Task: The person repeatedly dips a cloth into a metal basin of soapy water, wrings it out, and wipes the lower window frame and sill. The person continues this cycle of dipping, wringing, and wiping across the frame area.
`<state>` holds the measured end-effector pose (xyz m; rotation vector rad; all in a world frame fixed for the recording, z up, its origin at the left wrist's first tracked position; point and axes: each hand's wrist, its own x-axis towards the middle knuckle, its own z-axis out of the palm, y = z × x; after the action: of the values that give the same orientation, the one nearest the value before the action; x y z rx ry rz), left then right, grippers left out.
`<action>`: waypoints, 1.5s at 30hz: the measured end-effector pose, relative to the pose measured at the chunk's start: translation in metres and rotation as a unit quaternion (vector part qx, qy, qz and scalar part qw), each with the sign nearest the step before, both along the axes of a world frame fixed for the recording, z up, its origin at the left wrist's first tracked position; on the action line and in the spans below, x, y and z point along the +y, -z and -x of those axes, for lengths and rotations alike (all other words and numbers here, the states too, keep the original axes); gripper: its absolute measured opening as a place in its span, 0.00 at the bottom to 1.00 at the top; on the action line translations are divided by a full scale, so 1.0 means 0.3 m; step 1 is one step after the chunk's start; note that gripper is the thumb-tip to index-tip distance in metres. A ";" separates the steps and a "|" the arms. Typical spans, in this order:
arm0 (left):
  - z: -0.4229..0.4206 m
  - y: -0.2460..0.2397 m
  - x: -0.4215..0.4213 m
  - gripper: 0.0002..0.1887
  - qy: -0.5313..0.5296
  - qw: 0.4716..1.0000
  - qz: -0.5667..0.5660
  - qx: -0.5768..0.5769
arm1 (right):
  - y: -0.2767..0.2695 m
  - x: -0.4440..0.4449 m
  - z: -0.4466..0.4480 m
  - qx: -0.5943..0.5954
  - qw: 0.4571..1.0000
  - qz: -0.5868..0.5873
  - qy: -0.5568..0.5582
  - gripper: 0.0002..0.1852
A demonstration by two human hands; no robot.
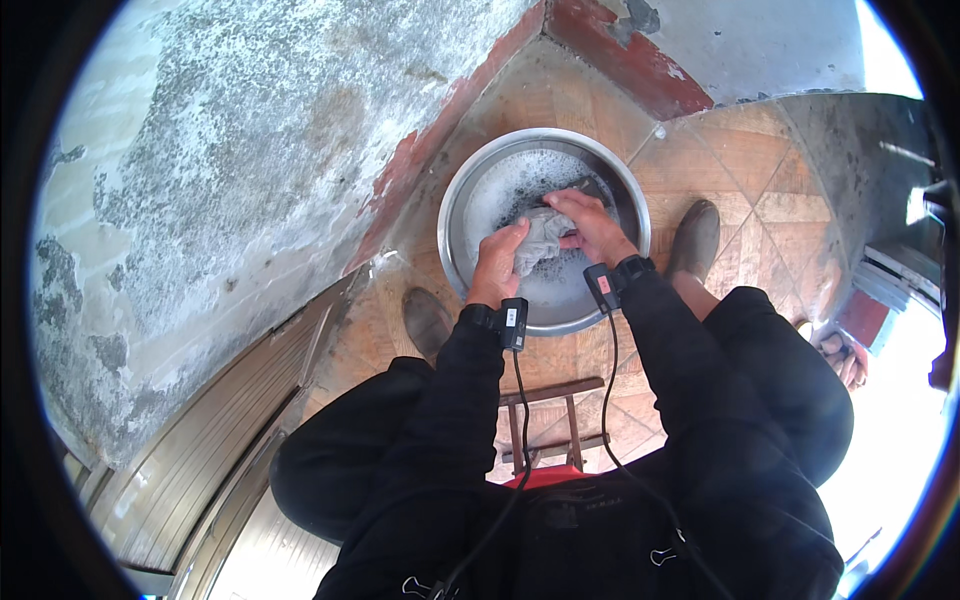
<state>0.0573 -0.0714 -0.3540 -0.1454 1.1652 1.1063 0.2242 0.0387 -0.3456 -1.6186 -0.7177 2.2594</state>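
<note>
A bunched light grey cloth (pixel 541 238) is held between my two hands, over the soapy water (pixel 496 184) in a round metal basin (pixel 456 259). My left hand (pixel 496 259) grips the cloth's left side, thumb uppermost. On the other side, my right hand (pixel 591 223) has its fingers around the cloth's upper right part. White suds cover much of the water. A dark item (pixel 590 187), perhaps another cloth, shows partly in the water behind my right hand. Some of my fingertips are hidden by the cloth.
The basin stands on a tiled floor (pixel 735 172) between my shoes. A peeling wall (pixel 300 135) rises at the left, meeting another wall (pixel 772 45) in a corner. A wooden stool frame (pixel 551 388) is beneath me. Cabled devices (pixel 514 324) are strapped to both wrists.
</note>
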 end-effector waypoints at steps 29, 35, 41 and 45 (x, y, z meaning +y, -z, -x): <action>-0.131 -0.661 -0.026 0.21 -0.095 0.980 -0.075 0.159 | -0.821 -0.201 0.032 0.046 0.981 -0.135 -0.130 0.30; -0.153 -0.640 -0.032 0.28 -0.012 0.916 -0.070 0.394 | -0.802 -0.258 0.055 0.074 0.976 -0.203 -0.006 0.22; -0.146 -0.613 -0.058 0.30 0.026 0.876 -0.070 0.476 | -0.760 -0.280 0.081 0.059 0.967 -0.245 0.041 0.18; -0.125 -0.599 -0.049 0.30 -0.037 0.879 -0.076 0.470 | -0.729 -0.271 0.107 0.031 0.964 -0.259 0.046 0.17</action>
<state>0.0947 -0.0860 -0.1744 0.5411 1.9249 1.3745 0.1922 -0.0425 -0.1268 -1.2912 -1.0810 1.8379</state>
